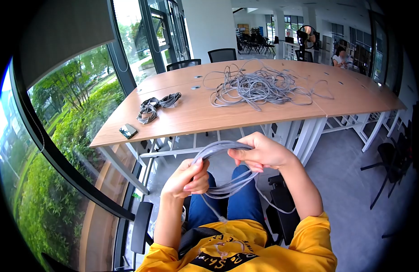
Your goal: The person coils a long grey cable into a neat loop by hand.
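Observation:
A coil of grey cable [227, 189] hangs between my two hands above my lap. My left hand [191, 177] is closed around the left side of the loops. At the upper right of the coil, my right hand [260, 153] pinches the cable. One loose end with a plug [223, 220] dangles toward my shirt, and a single strand droops to the right past my knee. On the table lies a large tangled heap of grey cable [263, 86]. Left of it rests a bundled dark grey cable [157, 108].
The wooden table [191, 124] stretches in front of me, with a phone [128, 131] at its left front edge. Office chairs [222, 55] stand behind it. Tall windows run along my left. A fan [307, 37] and a seated person [340, 58] are further back.

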`<action>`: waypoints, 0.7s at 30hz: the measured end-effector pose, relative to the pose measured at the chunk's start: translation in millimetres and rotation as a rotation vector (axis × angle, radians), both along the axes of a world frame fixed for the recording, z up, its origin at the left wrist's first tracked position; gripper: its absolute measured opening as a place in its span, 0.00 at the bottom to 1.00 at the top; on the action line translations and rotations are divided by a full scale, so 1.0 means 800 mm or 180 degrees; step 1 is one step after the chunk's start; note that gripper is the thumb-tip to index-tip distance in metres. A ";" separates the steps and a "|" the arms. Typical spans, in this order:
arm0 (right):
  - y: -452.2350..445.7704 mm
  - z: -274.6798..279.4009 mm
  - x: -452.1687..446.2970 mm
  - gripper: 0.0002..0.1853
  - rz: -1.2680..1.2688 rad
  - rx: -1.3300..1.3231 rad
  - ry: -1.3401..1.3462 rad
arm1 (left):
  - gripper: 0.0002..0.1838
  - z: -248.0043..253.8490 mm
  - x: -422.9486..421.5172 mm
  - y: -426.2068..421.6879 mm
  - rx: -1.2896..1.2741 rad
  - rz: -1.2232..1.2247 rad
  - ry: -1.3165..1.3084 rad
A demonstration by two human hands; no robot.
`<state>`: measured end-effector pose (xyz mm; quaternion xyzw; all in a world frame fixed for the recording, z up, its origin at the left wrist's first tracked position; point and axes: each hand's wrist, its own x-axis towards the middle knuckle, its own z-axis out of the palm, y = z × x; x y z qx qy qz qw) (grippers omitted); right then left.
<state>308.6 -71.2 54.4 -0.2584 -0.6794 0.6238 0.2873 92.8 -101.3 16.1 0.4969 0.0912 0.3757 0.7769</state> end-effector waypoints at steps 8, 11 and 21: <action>0.000 0.006 0.013 0.21 0.0329 0.0340 -0.0721 | 0.17 0.002 -0.007 -0.010 0.0124 -0.0027 0.0503; 0.003 0.002 0.014 0.21 0.0401 0.0316 -0.0769 | 0.15 0.008 -0.005 -0.013 -0.0099 0.0124 0.0684; -0.004 -0.020 -0.001 0.23 0.0270 0.0663 0.0340 | 0.14 0.005 -0.010 -0.016 -0.0165 0.0304 0.0240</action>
